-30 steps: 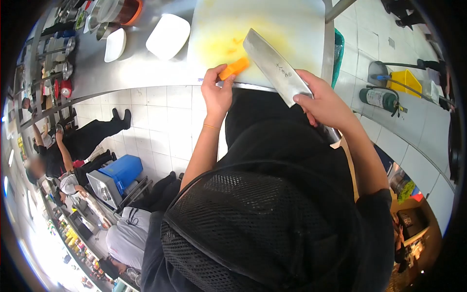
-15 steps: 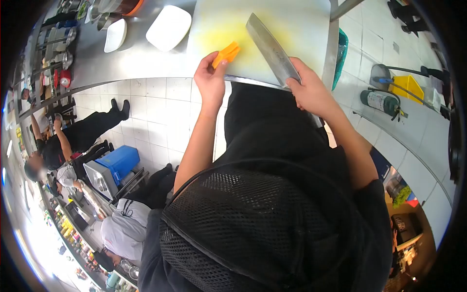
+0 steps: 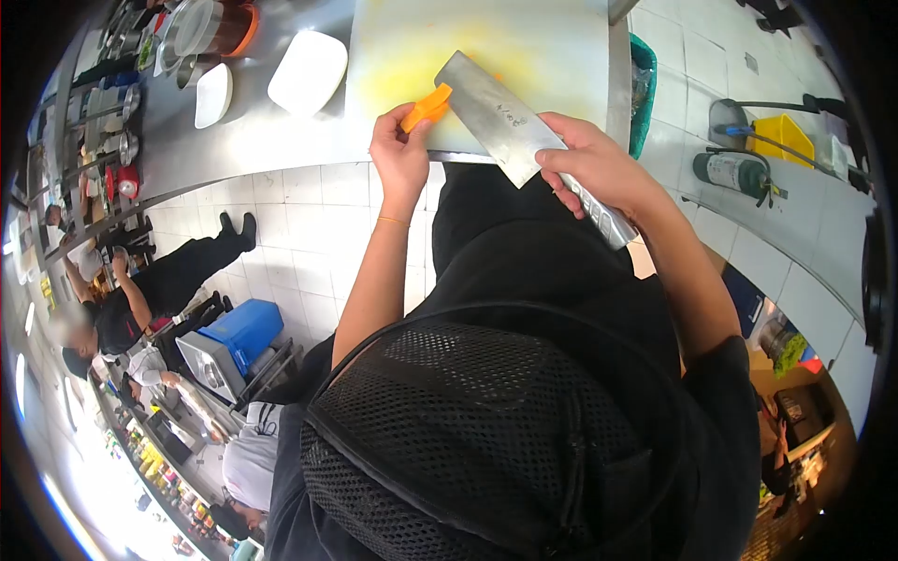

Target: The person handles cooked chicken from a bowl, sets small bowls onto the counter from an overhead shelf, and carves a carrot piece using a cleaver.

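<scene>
My left hand (image 3: 400, 159) pinches an orange piece (image 3: 427, 108), which looks like carrot, over the near left part of the cutting board (image 3: 398, 28). In my right hand (image 3: 599, 166) is a broad kitchen knife (image 3: 491, 117), gripped by its metal handle with the thumb near the blade's base. The flat of the blade faces up, showing faint markings. Its far end points away to the left and meets or overlaps the tip of the orange piece; whether they touch I cannot tell. Yellow stains mark the white board, and a small orange bit (image 3: 498, 78) shows beside the blade.
Left of the board, a white dish (image 3: 309, 73) and a smaller white dish (image 3: 214, 95) stand on the steel counter (image 3: 271, 140). Containers (image 3: 201, 28) sit beyond them. A green-lined bin (image 3: 642, 93) is at the right. Other people (image 3: 178, 280) are at the left.
The knife has rolled so its flat shows more, and its far end has moved down and left to the orange piece. The whole view has shifted slightly.
</scene>
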Motion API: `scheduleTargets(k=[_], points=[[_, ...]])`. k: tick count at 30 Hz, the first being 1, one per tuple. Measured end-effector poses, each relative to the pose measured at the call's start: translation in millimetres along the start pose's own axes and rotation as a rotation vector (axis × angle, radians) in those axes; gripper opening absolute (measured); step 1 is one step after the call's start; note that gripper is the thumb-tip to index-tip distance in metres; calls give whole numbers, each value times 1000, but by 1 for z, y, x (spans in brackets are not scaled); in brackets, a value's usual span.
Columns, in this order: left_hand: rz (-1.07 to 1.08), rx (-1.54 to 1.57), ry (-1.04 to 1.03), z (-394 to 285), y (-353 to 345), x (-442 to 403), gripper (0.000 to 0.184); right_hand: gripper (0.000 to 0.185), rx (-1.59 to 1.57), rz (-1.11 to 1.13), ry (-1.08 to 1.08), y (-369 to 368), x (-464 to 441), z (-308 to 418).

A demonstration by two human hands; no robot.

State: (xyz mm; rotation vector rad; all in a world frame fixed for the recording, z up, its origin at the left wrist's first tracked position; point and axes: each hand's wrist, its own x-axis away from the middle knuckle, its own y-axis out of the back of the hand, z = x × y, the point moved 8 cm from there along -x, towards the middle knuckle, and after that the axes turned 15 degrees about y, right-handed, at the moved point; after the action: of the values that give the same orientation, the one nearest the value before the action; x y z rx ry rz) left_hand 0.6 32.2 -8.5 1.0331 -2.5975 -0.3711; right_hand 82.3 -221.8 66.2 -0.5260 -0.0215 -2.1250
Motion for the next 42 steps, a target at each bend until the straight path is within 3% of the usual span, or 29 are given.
scheduleTargets(k=[5,7,8,14,16,38,42], points=[[6,5,31,-2,0,2,28,40,14,16,17,1,-5,1],[13,-15,30,-5,0,3,28,17,36,42,-4,0,-6,1],[9,-13,32,-6,0,3,28,17,38,46,-6,-1,-7,2],[-11,-13,22,-5,0,2,27,26,97,61,-6,-5,-6,5],[-4,-4,43,-2,0,1,27,41,131,45,-23,-5,-5,4],[4,-23,49,-2,0,0,27,42,456,66,-4,-31,-16,22],[-1,-10,69,-5,1,0,28,41,542,65,105,-36,-37,7]])
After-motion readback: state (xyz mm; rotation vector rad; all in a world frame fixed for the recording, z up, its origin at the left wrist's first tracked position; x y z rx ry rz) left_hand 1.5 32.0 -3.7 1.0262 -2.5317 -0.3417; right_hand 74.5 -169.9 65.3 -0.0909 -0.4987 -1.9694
